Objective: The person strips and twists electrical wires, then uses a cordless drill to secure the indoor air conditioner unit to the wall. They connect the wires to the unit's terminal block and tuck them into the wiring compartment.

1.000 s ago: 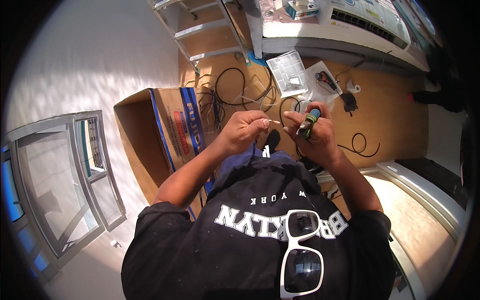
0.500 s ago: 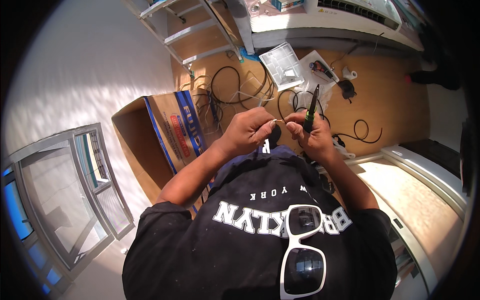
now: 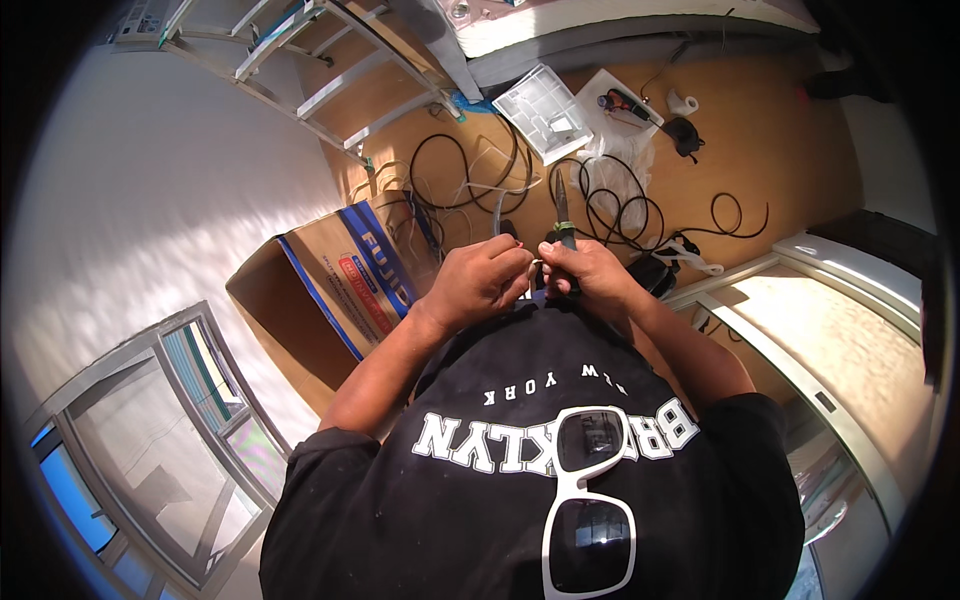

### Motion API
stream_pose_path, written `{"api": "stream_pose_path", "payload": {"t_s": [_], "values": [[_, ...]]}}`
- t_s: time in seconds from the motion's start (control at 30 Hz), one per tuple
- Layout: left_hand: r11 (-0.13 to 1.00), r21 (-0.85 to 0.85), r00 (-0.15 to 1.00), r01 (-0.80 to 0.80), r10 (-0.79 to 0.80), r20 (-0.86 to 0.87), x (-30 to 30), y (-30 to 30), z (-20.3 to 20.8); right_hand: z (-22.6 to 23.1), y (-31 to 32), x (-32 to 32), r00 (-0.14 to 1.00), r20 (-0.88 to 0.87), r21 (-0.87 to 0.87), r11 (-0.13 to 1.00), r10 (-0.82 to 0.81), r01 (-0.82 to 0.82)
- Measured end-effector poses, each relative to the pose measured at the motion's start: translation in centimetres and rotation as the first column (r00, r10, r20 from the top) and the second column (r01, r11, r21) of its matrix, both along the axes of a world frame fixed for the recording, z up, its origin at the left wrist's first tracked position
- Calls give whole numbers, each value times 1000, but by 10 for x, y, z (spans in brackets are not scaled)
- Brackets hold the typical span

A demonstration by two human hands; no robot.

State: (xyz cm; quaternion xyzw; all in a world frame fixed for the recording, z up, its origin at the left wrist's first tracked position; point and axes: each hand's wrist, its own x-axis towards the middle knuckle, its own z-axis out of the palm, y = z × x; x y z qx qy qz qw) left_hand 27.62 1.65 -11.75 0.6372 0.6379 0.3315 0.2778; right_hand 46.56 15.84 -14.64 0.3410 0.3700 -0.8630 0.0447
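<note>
Pale wire (image 3: 538, 262) sits at three o'clock of my left hand (image 3: 488, 279), pinched in that grip; my right hand (image 3: 588, 268) clasps a dark-handled tool (image 3: 564, 226), its tip toward twelve o'clock.

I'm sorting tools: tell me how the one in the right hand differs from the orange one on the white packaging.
The pliers-like tool is held in the right hand; the orange tool lies on the white packaging. The pliers-like tool shows green at its grip, the orange tool orange. The pliers-like tool points away from the wearer; the orange tool lies slanted crosswise. Both are elongated.
</note>
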Motion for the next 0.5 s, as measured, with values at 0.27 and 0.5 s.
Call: {"api": "stream_pose_path", "payload": {"t_s": [0.27, 0.5], "values": [[955, -251, 876, 160, -20, 481, -38, 17, -20, 10, 8, -3, 967, -94, 993, -46, 237, 108], [934, 20, 923, 355, -354, 150, -60, 46, -20, 22, -23, -13, 980, -98, 773, 607, -173, 184]]}}
